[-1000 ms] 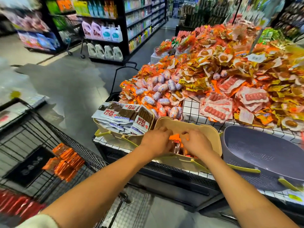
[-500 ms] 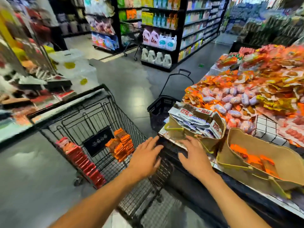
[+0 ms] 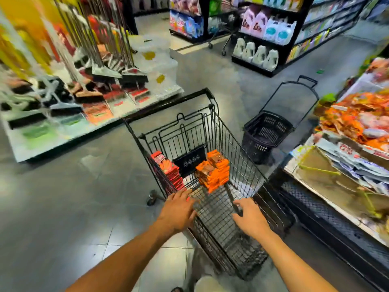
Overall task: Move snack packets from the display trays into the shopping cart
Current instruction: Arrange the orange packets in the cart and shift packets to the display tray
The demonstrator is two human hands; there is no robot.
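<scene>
Orange packets (image 3: 214, 173) (in cart (image 3: 242, 163)) just beyond both hands (image 3: 177, 210) (image 3: 251, 219)

Packet stacks (image 3: 214, 172) in cart (image 3: 242, 165); basket (image 3: 266, 133) right of cart; display trays (image 3: 328, 175) far right.

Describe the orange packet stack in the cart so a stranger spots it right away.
Start at the black wire shopping cart in mid-aisle. On its floor toward the far end lies the orange packet stack. Unlike the red packets lined along the left wall, it is orange and sits centre-right.
</scene>
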